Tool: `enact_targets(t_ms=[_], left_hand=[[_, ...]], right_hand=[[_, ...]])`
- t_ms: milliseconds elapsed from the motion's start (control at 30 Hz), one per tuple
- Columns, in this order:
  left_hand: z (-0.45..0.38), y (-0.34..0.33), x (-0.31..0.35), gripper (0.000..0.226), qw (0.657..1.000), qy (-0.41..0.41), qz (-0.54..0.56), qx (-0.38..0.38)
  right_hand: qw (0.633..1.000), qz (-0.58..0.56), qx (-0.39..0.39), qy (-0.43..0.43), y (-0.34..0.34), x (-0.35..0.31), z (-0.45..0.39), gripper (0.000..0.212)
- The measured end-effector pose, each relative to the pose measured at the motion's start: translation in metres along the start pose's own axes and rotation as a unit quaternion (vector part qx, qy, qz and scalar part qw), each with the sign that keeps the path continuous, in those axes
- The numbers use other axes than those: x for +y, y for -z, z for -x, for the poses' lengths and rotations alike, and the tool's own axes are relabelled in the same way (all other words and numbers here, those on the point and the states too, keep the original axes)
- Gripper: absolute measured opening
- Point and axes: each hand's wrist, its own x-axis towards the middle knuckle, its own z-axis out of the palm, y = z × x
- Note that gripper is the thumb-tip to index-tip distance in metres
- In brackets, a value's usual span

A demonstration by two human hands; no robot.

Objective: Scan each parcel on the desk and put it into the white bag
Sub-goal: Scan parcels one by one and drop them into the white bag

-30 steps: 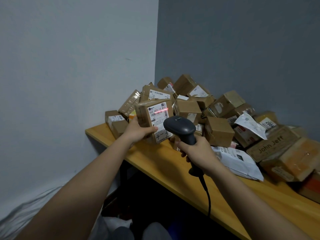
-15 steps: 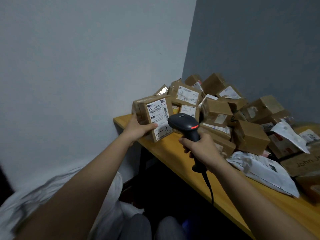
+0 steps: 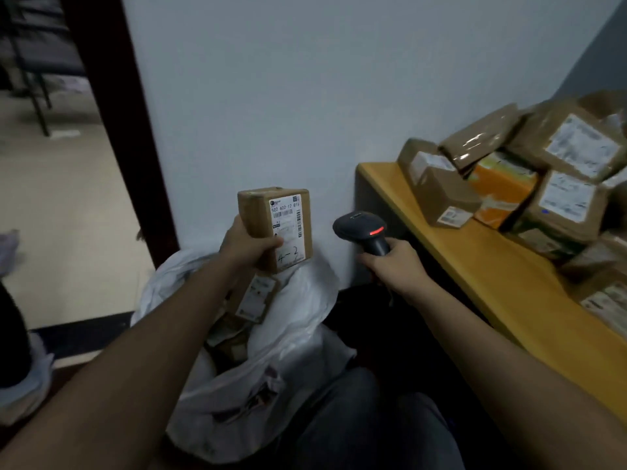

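The white bag [image 3: 298,334] sits open on the floor, by the wall and just past the left end of the desk [image 3: 481,266]. A few boxes [image 3: 256,298] are already inside it, so some of the job looks done.

The left hand [image 3: 247,244] has its fingers and thumb wrapped round one brown parcel [image 3: 276,228] and holds it up over the mouth of the bag, label facing us (the label has a number and a hand-written mark on it). This parcel is not yet in the bag.

The right hand [image 3: 393,262] grips the handle of the black scanner [image 3: 364,228], which shows a red light on top.

On the desk, toward its back corner, a big pile of parcels [image 3: 529,178] still waits. So I think most of the work is left.

A second ago the parcel was held up over the desk, right by the pile, with the scanner pointed at its label. Now the parcel has swung left, off the desk and over the bag, and the scanner has come off the desk too.
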Motion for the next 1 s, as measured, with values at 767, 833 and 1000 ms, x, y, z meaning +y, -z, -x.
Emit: enact_targets(t_ms=[767,833,1000], left_hand=[[-0.063,-0.043,-0.216,0.091,0.861,0.068,-0.502,0.039],[-0.076,-0.044,-0.229,0.086,0.851,0.072,-0.519,0.012],[-0.096,-0.039,-0.246,0.074,0.841,0.08,-0.534,-0.001]], right_hand=[[0.984,-0.02,-0.095,-0.152,-0.179,0.181,-0.132,0.015],[0.984,-0.026,-0.089,-0.153,-0.188,0.192,-0.139,0.016],[0.99,-0.029,-0.088,-0.102,-0.205,0.213,-0.15,0.014]])
